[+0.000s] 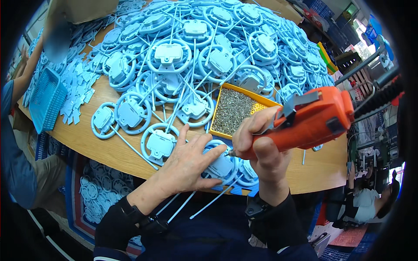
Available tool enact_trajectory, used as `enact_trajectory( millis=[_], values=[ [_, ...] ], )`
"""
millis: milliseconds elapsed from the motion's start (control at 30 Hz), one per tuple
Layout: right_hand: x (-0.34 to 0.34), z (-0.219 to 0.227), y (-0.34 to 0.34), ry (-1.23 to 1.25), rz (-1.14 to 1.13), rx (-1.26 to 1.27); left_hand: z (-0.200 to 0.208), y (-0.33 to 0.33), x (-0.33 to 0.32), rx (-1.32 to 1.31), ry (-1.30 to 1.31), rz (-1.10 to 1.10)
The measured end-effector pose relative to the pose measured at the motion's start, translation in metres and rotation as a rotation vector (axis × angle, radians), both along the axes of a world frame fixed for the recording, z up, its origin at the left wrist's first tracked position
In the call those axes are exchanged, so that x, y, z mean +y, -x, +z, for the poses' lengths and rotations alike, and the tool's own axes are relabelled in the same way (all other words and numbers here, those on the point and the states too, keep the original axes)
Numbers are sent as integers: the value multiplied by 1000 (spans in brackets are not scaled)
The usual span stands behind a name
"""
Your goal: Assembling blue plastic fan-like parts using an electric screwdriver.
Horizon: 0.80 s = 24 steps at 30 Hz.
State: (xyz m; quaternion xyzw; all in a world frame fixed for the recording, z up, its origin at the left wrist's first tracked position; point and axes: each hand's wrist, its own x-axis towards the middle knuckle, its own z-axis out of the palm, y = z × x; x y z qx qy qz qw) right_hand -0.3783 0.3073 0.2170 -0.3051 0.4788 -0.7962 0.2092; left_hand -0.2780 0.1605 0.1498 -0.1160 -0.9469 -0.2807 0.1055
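Observation:
My right hand is wrapped round a red-orange power screwdriver, which tilts down to the left. Its tip meets a light blue plastic part, a ring with a flat box-shaped centre. My left hand holds that part down, thumb and forefinger spread across it and the other fingers reaching past its far left side. Just beyond, a yellow tray contains a heap of small metal screws. Another blue ring part lies left of my left fingers, and one more sits partly behind the screwdriver hand.
A large pile of similar blue parts covers the table's far side. Flat blue pieces lie by a blue basket at the left, near another person's arm. Below the table edge, a container holds more parts.

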Motion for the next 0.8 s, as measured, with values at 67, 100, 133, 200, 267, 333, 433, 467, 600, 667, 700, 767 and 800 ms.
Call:
enact_trajectory(
  millis=[67,100,133,200,267,333,433,467,600,667,700,767,800],
  values=[
    [0,-1,4,-64,6,55,0,1,1,9,-11,-5],
    [1,-2,3,-62,7,56,0,1,2,17,-22,-10],
    [0,-4,2,-70,13,23,-1,1,1,18,-17,-4],
    [-5,-10,1,12,2,3,-2,-3,0,14,-11,15],
    [1,-5,5,92,98,-13,5,-16,-2,22,30,34],
    [21,0,17,185,89,84,18,-44,-5,-15,61,66],
    [61,12,32,65,-183,334,41,-119,-33,-123,82,239],
    [65,8,38,79,-176,324,48,-148,-45,-201,137,320],
    [71,-3,42,13,-275,264,47,-159,-31,-280,204,371],
    [57,-2,33,23,-286,252,41,-118,-6,-216,100,175],
    [55,-4,30,34,-267,258,28,-102,9,-154,76,145],
    [55,-9,23,44,-297,226,18,-59,34,-86,66,85],
    [60,-6,20,50,-247,211,12,-45,43,-132,104,83]
  ],
)
